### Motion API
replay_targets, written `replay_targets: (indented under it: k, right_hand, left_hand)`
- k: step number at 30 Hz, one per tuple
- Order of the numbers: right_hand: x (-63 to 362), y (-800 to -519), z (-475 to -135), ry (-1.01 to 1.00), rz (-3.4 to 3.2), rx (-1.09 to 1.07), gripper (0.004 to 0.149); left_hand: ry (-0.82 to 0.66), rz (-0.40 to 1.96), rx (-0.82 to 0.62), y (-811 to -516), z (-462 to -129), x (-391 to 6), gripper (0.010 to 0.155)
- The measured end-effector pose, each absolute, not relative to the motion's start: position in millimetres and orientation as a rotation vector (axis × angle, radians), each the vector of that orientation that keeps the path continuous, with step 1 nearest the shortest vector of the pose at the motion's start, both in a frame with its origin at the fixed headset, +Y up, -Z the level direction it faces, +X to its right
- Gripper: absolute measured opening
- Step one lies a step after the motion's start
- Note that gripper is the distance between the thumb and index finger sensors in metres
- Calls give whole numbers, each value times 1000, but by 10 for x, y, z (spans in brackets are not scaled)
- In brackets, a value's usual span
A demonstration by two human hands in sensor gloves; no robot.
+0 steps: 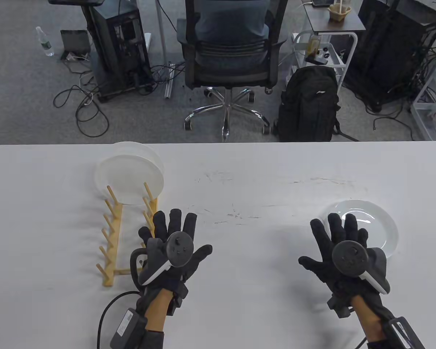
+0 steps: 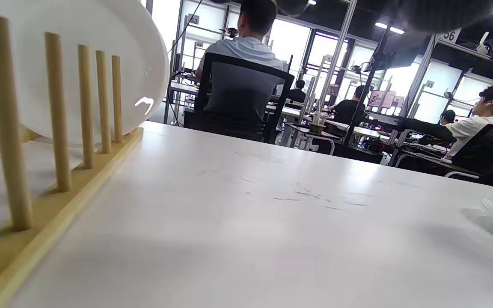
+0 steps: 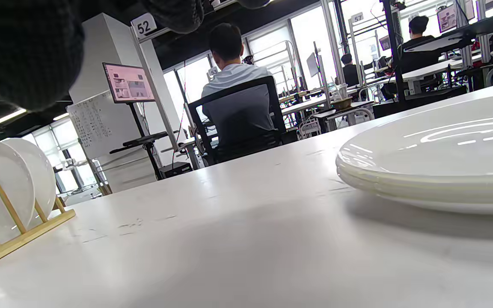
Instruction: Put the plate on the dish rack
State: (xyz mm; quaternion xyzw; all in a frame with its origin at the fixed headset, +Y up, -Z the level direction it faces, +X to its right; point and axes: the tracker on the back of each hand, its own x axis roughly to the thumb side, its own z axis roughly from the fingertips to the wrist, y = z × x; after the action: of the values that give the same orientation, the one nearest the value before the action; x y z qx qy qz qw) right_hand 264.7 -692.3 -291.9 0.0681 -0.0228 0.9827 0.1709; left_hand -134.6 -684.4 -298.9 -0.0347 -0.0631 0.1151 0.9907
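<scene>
A wooden dish rack (image 1: 110,240) stands on the left of the white table, with two white plates (image 1: 130,178) upright in its far slots; they also show in the left wrist view (image 2: 79,64) and the right wrist view (image 3: 2,188). A short stack of white plates (image 1: 370,221) lies flat on the right, also seen in the right wrist view (image 3: 435,167). My left hand (image 1: 174,240) hovers flat and open just right of the rack, holding nothing. My right hand (image 1: 339,243) is open with spread fingers at the near-left edge of the stack, fingertips over its rim; contact is unclear.
The white table (image 1: 239,189) has faint scuff marks in its middle. Beyond its far edge stand an office chair (image 1: 227,61) with a seated person, a black backpack (image 1: 309,105) and computer towers with cables on the floor.
</scene>
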Motion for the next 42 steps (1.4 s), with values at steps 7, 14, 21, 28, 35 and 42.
replay_targets:
  k: [7, 14, 21, 28, 35, 42]
  right_hand:
    - [2648, -6926, -2918, -34, 2790, 182, 90]
    - [2638, -6929, -2919, 3, 2782, 175, 89]
    - [2624, -6946, -2927, 51, 2794, 171, 88]
    - [2616, -6960, -2930, 91, 2753, 176, 85]
    - [2506, -6732, -2907, 89, 2738, 182, 70]
    - [2659, -6182, -3261, 2, 2663, 55, 72]
  left_hand:
    - [-128, 231, -78, -6848, -2990, -1345, 88]
    - [-127, 226, -96, -6857, -2989, -1339, 89]
    - [-128, 224, -113, -6861, -2989, -1338, 89]
    - [-139, 234, -130, -6872, -2997, -1315, 89]
    - [-147, 241, -149, -6886, -3008, -1294, 89]
    - [-158, 239, -172, -6912, -3020, -1279, 89]
